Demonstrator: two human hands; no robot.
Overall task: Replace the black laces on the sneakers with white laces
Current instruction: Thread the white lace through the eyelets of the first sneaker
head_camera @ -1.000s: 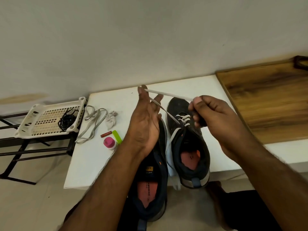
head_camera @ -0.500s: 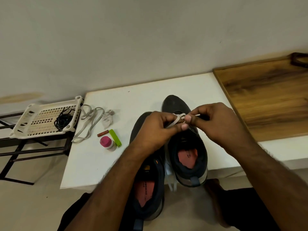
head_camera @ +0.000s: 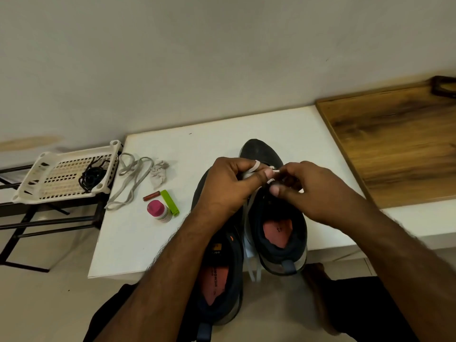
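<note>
Two dark sneakers stand side by side on the white surface (head_camera: pixel 202 149), toes toward the wall. The right sneaker (head_camera: pixel 276 225) sits with its heel at the near edge; the left sneaker (head_camera: pixel 219 275) overhangs that edge toward the person. The left hand (head_camera: pixel 229 186) pinches a loop of the white lace (head_camera: pixel 254 166) above the right sneaker's eyelets. The right hand (head_camera: pixel 306 191) is curled, pinching the lace's tip just beside the left thumb. A slack length of the lace hangs between the sneakers past the near edge.

Bare surface lies between the sneakers and the far edge at the wall. On the left portion lie a spare white lace (head_camera: pixel 133 178), a crumpled cloth (head_camera: pixel 159 174), a small brown cylinder (head_camera: pixel 151 196), a green clip (head_camera: pixel 170 202) and a pink-capped bottle (head_camera: pixel 159 211). A white basket (head_camera: pixel 49 169) beside the left edge holds the black laces (head_camera: pixel 92 176).

The left sneaker's insole reads "MEMOR"; remaining text is illegible.
</note>
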